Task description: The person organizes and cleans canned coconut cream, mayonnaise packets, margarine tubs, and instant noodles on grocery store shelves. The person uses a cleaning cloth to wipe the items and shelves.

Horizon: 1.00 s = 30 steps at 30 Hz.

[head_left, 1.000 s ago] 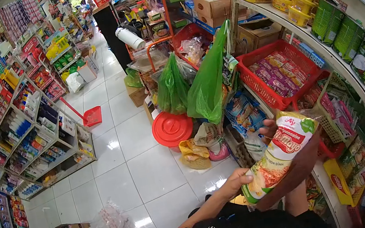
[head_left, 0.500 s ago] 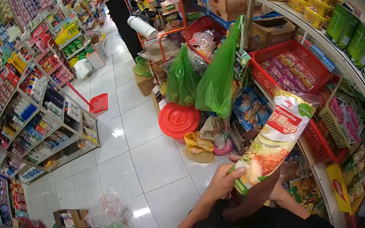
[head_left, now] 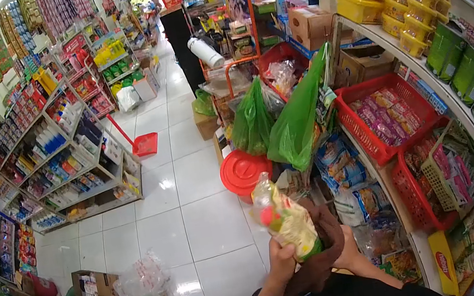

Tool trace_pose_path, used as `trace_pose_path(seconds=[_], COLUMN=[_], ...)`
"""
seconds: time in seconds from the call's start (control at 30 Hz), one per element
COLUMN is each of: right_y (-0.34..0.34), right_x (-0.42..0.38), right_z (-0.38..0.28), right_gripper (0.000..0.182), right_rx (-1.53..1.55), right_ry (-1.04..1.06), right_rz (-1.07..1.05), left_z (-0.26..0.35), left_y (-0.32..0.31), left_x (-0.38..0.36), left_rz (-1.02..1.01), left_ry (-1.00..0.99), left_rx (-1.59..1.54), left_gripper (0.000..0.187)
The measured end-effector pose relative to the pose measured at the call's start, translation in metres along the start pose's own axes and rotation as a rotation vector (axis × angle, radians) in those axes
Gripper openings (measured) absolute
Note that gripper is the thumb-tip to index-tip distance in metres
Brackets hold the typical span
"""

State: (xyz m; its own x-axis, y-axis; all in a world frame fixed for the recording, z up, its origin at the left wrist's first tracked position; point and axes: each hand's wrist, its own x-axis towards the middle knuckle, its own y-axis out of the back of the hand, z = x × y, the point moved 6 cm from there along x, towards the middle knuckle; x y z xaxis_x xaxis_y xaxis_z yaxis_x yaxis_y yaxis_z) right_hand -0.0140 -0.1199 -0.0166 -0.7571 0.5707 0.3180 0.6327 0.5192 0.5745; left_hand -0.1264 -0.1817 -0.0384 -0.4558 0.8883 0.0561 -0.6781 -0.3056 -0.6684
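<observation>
My left hand (head_left: 282, 261) is closed around the lower end of a mayonnaise pouch (head_left: 292, 225), a pale yellow plastic pack tilted up and to the left. A brown cloth (head_left: 327, 230) wraps beside and below the pouch, against its right side. My right hand (head_left: 351, 253) is closed on the cloth's right edge; some of its fingers are hidden behind the fabric. Both hands are close together in front of my black shirt, near the lower part of the right-hand shelving.
On the right, shelves hold a red basket (head_left: 392, 111) of packets and yellow tubs (head_left: 414, 2). Green bags (head_left: 301, 114) hang above a red lidded bucket (head_left: 244, 171). A red dustpan (head_left: 145, 144) lies on the tiled floor by the left shelf (head_left: 73, 170).
The mayonnaise pouch has moved left and turned to lean leftward, its printed front no longer facing me. My right hand and the brown cloth have come up into clearer view.
</observation>
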Motion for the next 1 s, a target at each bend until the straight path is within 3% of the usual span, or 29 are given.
trace_pose_path(seconds=[0.07,0.2,0.23,0.3,0.33,0.37,0.43,0.5,0.57,0.6,0.7,0.8,0.9,1.0], right_y=[-0.001,-0.019,-0.024,-0.029,-0.033,-0.036,-0.036,-0.034,-0.043,-0.046,-0.051,-0.062,-0.071,-0.076], right_x=[-0.002,0.006,0.006,0.005,0.004,0.004,0.0,-0.003,-0.009,-0.014,-0.031,-0.042,-0.037,-0.017], right_z=[0.009,0.009,0.012,0.016,0.016,0.012,0.014,0.018,0.033,0.035,0.039,0.048,0.056,0.066], right_gripper=[0.059,0.07,0.071,0.086,0.09,0.095,0.077,0.06,0.057,0.057,0.057,0.057,0.056,0.056], right_rx=[0.236,0.733,0.844,0.486,0.579,0.673,0.719,0.763,0.807,0.83,0.839,0.831,0.835,0.826], right_ry=[-0.078,-0.161,-0.18,-0.056,-0.061,-0.068,-0.188,-0.303,-0.387,-0.404,-0.436,-0.473,-0.522,-0.548], right_rz=[0.061,0.074,0.096,-0.107,-0.157,-0.207,-0.231,-0.247,-0.405,-0.459,-0.492,-0.405,-0.275,-0.167], left_z=[-0.001,0.002,0.006,0.026,0.029,0.032,0.038,0.039,0.04,0.058,0.041,-0.038,-0.021,-0.028], left_y=[0.0,0.013,0.011,0.0,0.001,-0.001,-0.009,-0.023,-0.033,-0.052,-0.033,0.04,0.028,0.016], left_x=[-0.005,-0.006,-0.004,0.003,0.004,0.001,-0.006,-0.014,-0.022,-0.021,-0.02,-0.024,-0.013,-0.008], left_rz=[0.122,0.228,0.163,0.037,-0.104,-0.094,-0.074,-0.175,-0.283,-0.479,-0.37,-0.153,-0.169,-0.198], left_ry=[0.033,-0.136,-0.138,-0.138,-0.227,-0.281,-0.382,-0.279,-0.167,-0.46,-0.348,0.183,-0.049,-0.064], left_rx=[-0.053,0.01,-0.015,-0.061,-0.22,-0.162,-0.044,0.237,0.516,0.694,0.739,0.087,0.248,0.367], left_gripper=[0.074,0.089,0.091,0.094,0.076,0.076,0.075,0.065,0.056,0.059,0.061,0.064,0.063,0.058])
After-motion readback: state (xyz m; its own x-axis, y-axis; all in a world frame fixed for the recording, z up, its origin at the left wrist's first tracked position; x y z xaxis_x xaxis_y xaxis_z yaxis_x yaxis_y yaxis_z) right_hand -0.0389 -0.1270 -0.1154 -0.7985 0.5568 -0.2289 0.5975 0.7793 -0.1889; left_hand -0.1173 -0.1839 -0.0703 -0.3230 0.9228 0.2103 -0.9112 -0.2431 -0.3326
